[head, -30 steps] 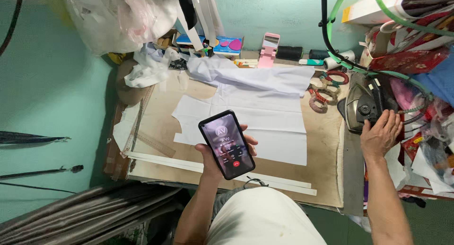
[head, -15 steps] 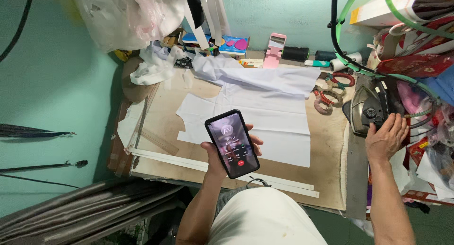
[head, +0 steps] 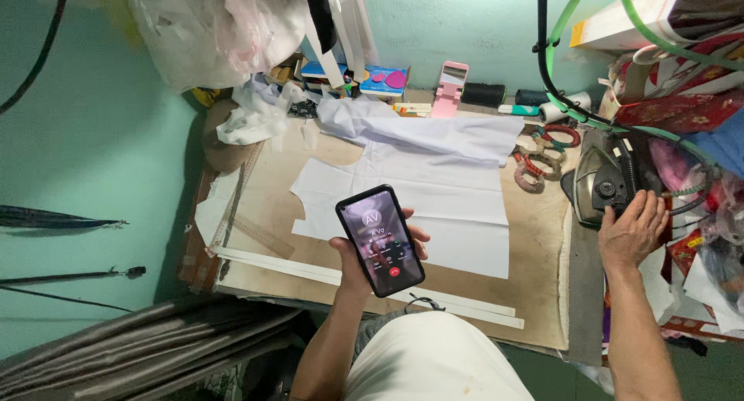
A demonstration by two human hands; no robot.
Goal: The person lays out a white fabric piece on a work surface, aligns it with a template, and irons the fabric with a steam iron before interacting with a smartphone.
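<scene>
My left hand (head: 358,263) holds a black smartphone (head: 380,240) upright over the front edge of the work table (head: 263,192); its screen shows a call display. My right hand (head: 632,232) rests flat, fingers spread, at the table's right side, against the handle end of a dark clothes iron (head: 601,185). White cut fabric pieces (head: 442,196) lie flat on the brown table surface behind the phone.
Scissors with wrapped handles (head: 539,157) lie left of the iron. A pink phone stand (head: 449,89), thread spools and small boxes line the back wall. White strips (head: 310,271) and wooden rulers (head: 260,234) lie at the front left. Cluttered bags and cables crowd the right side.
The view has shifted slightly, and the phone sits a little further right and lower. My right hand stays by the iron.
</scene>
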